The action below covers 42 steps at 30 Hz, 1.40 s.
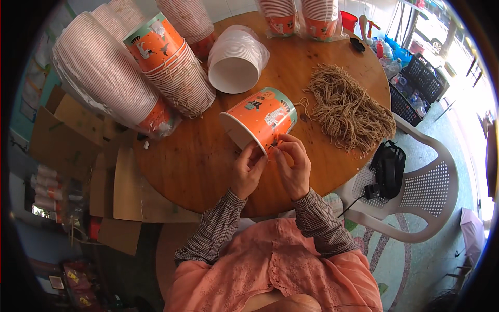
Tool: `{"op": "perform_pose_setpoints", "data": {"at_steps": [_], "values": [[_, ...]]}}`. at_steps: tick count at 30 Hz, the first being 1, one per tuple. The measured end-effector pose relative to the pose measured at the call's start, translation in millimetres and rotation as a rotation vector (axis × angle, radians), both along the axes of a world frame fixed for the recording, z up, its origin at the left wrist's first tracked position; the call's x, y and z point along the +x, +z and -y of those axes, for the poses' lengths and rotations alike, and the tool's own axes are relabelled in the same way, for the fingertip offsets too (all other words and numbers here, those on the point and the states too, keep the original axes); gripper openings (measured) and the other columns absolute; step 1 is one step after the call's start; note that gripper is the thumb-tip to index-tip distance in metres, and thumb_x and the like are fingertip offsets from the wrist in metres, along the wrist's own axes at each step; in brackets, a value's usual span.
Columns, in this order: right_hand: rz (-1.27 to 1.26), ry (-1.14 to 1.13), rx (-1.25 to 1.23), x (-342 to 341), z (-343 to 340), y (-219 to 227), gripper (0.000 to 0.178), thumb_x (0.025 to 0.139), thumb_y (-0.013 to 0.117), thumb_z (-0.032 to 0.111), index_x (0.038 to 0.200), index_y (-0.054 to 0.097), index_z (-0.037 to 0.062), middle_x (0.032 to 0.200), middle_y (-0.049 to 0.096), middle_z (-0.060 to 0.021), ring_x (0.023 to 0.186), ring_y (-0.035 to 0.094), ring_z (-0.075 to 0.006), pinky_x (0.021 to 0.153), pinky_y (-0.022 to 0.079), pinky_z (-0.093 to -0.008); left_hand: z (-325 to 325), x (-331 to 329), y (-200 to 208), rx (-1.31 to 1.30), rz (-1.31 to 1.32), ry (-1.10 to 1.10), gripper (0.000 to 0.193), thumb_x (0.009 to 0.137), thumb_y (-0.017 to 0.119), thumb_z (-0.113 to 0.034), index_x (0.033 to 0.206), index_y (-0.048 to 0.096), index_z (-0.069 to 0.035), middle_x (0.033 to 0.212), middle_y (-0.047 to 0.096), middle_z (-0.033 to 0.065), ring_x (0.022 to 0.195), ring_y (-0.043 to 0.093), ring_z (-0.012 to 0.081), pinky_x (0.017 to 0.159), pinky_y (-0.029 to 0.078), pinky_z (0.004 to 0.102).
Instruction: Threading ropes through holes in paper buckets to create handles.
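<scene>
Pinching tub (pixel 254 117) at near rim with left grip (pixel 246 170), seemingly string (pixel 274 147) with right grip (pixel 294 165). Apparently threading; next, pull through.

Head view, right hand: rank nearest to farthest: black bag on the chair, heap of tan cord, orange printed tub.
From the right hand:
1. Orange printed tub: at the fingers, up and to the left.
2. Heap of tan cord: on the table, up and to the right.
3. Black bag: off the table, on the chair to the right.
</scene>
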State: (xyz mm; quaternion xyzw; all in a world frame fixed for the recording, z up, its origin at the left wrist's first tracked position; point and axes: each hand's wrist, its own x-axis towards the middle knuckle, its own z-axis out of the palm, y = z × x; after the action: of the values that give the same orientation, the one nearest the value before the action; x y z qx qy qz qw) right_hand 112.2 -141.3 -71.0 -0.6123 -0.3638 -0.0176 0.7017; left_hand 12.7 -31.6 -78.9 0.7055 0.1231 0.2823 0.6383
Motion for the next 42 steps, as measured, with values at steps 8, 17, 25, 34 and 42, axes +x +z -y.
{"op": "perform_pose_setpoints", "data": {"at_steps": [8,17,25,34,42], "values": [[-0.003,0.01,-0.044,-1.4,1.8,4.3,0.01,0.082,0.068,0.004,0.09,0.062,0.0022,0.114,0.058,-0.0154,0.101,0.061,-0.0292,0.084,0.051,-0.0358,1.7,2.4,-2.2,0.006,0.028,0.003,0.044,0.094,0.054,-0.001,0.136,0.041,0.003,0.122,0.058,0.0138,0.112,0.059,0.0185,0.093,0.049,0.0292],[0.197,-0.097,-0.156,7.0,-0.3,6.9,0.011,0.078,0.071,0.006,0.088,0.066,0.0043,0.1,0.062,-0.0124,0.092,0.06,-0.0278,0.08,0.049,-0.0356,2.6,1.3,-0.1,0.098,-0.043,0.048,0.027,0.091,0.061,-0.002,0.118,0.059,0.002,0.103,0.065,0.0065,0.092,0.061,0.009,0.08,0.051,0.0235],[-0.048,0.075,-0.212,0.0,4.6,7.3,0.02,0.082,0.066,0.007,0.102,0.062,0.005,0.082,0.064,-0.0095,0.079,0.063,-0.0238,0.072,0.05,-0.0346,4.1,13.5,-0.3,0.148,-0.001,0.246,0.012,0.089,0.063,-0.001,0.1,0.067,0.002,0.089,0.068,0.004,0.083,0.062,0.0071,0.072,0.051,0.0206],[-0.043,0.34,-0.267,-4.7,-1.4,28.0,0.025,0.088,0.058,0.001,0.113,0.059,0.0028,0.095,0.068,-0.0109,0.083,0.067,-0.0197,0.074,0.053,-0.0288,-7.8,10.7,-18.7,0.338,0.055,0.303,0.01,0.09,0.061,-0.001,0.098,0.061,0.004,0.091,0.068,0.0071,0.084,0.065,0.0111,0.073,0.053,0.0241],[0.863,0.124,-0.485,-3.0,-7.6,36.5,0.039,0.076,0.055,0.003,0.114,0.053,0.0053,0.12,0.06,-0.0092,0.09,0.065,-0.0244,0.068,0.055,-0.0325,-20.1,-11.1,-10.4,0.046,0.074,0.207,0.009,0.093,0.055,-0.001,0.101,0.058,0.002,0.092,0.063,0.0047,0.09,0.061,0.0087,0.076,0.049,0.0222]]}}
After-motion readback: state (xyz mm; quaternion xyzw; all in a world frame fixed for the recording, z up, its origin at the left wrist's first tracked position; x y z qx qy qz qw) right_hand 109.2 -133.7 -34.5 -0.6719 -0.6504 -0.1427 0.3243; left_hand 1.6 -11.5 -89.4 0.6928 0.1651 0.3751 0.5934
